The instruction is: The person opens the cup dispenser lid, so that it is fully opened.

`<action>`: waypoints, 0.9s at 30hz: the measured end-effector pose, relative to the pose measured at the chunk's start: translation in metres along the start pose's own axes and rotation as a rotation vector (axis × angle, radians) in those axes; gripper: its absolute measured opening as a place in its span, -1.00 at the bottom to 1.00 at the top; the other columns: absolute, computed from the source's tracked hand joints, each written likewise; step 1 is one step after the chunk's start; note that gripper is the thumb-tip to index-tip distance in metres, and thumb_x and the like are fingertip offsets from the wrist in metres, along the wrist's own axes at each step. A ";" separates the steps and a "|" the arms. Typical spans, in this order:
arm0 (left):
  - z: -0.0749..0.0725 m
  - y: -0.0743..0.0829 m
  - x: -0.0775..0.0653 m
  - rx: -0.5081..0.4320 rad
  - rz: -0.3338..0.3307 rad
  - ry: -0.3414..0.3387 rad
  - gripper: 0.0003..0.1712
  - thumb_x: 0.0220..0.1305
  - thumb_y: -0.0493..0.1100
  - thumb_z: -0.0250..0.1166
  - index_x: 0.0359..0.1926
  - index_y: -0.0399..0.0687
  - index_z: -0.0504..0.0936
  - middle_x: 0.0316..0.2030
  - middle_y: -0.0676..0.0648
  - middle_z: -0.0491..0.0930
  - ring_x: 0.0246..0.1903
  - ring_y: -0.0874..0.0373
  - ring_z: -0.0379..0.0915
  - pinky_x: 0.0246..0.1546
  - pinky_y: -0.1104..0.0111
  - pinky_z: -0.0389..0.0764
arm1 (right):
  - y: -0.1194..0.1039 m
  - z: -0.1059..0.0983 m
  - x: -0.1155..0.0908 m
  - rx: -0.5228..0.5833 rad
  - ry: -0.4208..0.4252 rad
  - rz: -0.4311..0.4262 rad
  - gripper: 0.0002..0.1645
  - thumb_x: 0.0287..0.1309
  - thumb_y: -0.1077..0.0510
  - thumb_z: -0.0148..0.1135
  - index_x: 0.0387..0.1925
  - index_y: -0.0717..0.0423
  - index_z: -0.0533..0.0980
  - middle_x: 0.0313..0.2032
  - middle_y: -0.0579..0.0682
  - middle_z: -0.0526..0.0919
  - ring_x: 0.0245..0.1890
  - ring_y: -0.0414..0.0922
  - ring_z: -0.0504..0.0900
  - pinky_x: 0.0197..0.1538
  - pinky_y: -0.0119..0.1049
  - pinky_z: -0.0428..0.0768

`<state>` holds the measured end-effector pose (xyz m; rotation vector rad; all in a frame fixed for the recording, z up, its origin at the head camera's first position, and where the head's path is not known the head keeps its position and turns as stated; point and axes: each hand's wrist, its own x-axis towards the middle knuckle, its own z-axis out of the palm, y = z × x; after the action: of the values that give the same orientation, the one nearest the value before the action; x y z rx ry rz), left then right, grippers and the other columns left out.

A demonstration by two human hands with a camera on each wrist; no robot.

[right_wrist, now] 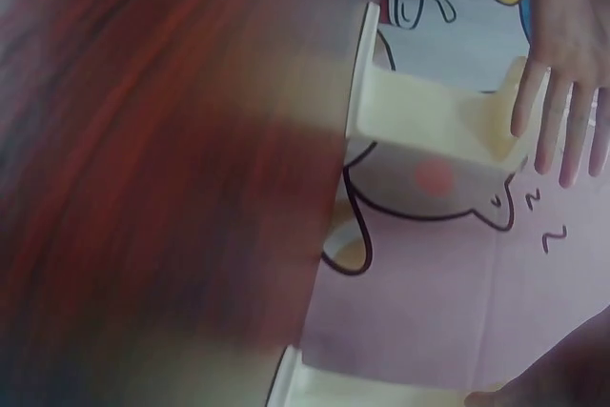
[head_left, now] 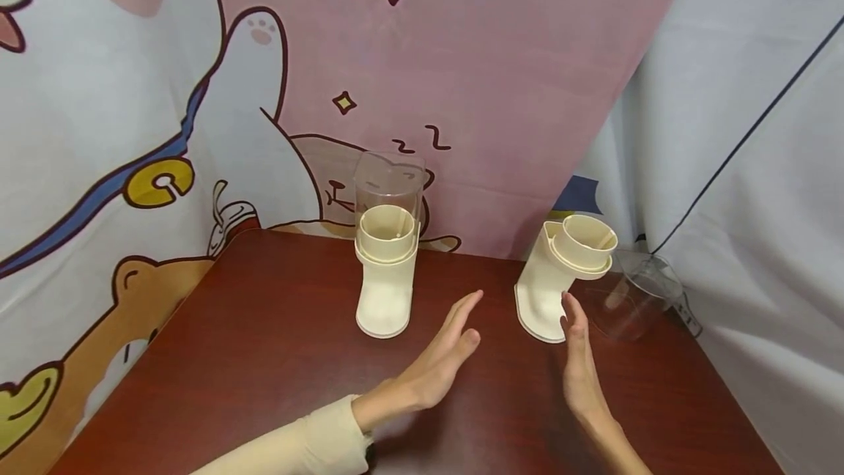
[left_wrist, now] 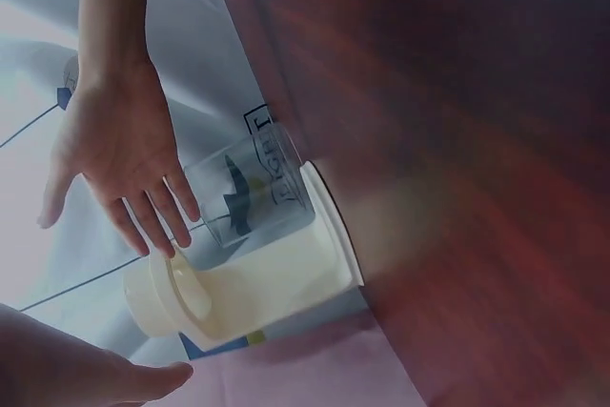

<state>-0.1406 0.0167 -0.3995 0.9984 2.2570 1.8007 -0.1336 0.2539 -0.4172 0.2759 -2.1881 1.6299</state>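
Note:
My left hand (head_left: 438, 361) is held over the table, fingers straight and thumb apart, holding nothing. Its nearest object is a cream stand (head_left: 385, 299) with a round cup-like top, up and to its left. A clear cylinder (head_left: 389, 178) rises upright at that stand's top. My right hand (head_left: 582, 372) is also extended with nothing in it, palm facing the left hand. Just beyond its fingertips is a second, matching cream stand (head_left: 543, 299). In the left wrist view, the right hand's fingers (left_wrist: 157, 212) overlap this stand's top.
A clear cup (head_left: 633, 295) rests on the table to the right of the second stand. The dark red table (head_left: 264, 358) ends against a pink cartoon cloth (head_left: 514, 94) at the back. White cloth (head_left: 758, 167) hangs along the right side.

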 end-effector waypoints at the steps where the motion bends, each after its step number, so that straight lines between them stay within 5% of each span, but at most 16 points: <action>1: -0.003 -0.001 -0.004 0.004 0.000 0.004 -0.17 0.44 0.48 -0.42 0.59 0.31 -0.18 0.58 0.09 -0.15 0.55 0.09 -0.20 0.48 -0.11 0.02 | 0.000 0.003 0.000 -0.003 -0.011 -0.002 -0.25 0.59 -0.14 -0.57 0.55 0.26 -0.09 0.52 0.29 -0.04 0.49 -0.16 0.04 0.41 -0.64 0.06; 8: -0.026 -0.008 -0.031 -0.016 -0.010 0.047 -0.25 0.52 0.35 -0.37 0.60 0.24 -0.15 0.58 0.02 -0.13 0.55 0.02 -0.21 0.45 -0.20 -0.03 | -0.002 0.020 0.003 -0.032 -0.093 0.010 -0.31 0.60 -0.07 -0.55 0.57 0.15 -0.12 0.54 0.22 -0.06 0.47 0.27 -0.04 0.30 -0.74 0.05; 15: -0.050 -0.012 -0.044 -0.072 0.005 0.163 -0.34 0.59 0.12 -0.33 0.59 0.10 -0.10 0.57 -0.03 -0.09 0.55 0.01 -0.21 0.47 -0.13 -0.06 | -0.004 0.041 0.013 -0.012 -0.142 -0.009 -0.33 0.60 -0.05 -0.53 0.57 0.13 -0.12 0.55 0.18 -0.07 0.51 0.22 -0.08 0.32 -0.75 0.01; 19: -0.065 -0.013 -0.047 -0.064 0.047 0.294 -0.35 0.60 0.05 -0.34 0.58 -0.05 -0.05 0.55 -0.10 0.01 0.54 -0.02 -0.14 0.49 0.13 0.02 | -0.007 0.058 0.022 0.008 -0.173 -0.039 -0.33 0.61 -0.05 -0.49 0.57 0.15 -0.11 0.56 0.16 -0.07 0.53 0.25 -0.12 0.34 -0.75 -0.01; 24: -0.088 -0.024 -0.046 -0.058 0.140 0.519 -0.33 0.58 0.03 -0.37 0.54 -0.23 -0.04 0.49 -0.29 0.11 0.51 -0.16 -0.04 0.44 0.48 0.07 | -0.011 0.086 0.040 0.027 -0.203 -0.020 -0.29 0.59 -0.14 -0.49 0.58 0.09 -0.12 0.57 0.10 -0.07 0.57 0.14 -0.14 0.54 -0.22 -0.05; 27: -0.102 -0.032 -0.043 -0.072 0.101 0.560 -0.30 0.58 0.10 -0.40 0.56 -0.17 -0.09 0.51 -0.26 0.05 0.52 -0.14 -0.08 0.48 0.35 0.03 | -0.016 0.100 0.050 0.008 -0.214 -0.011 -0.25 0.57 -0.22 -0.50 0.58 0.06 -0.13 0.57 0.10 -0.07 0.57 0.09 -0.14 0.52 0.15 -0.10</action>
<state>-0.1669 -0.0952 -0.4113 0.6624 2.4324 2.4338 -0.1925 0.1582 -0.4062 0.4838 -2.3302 1.6716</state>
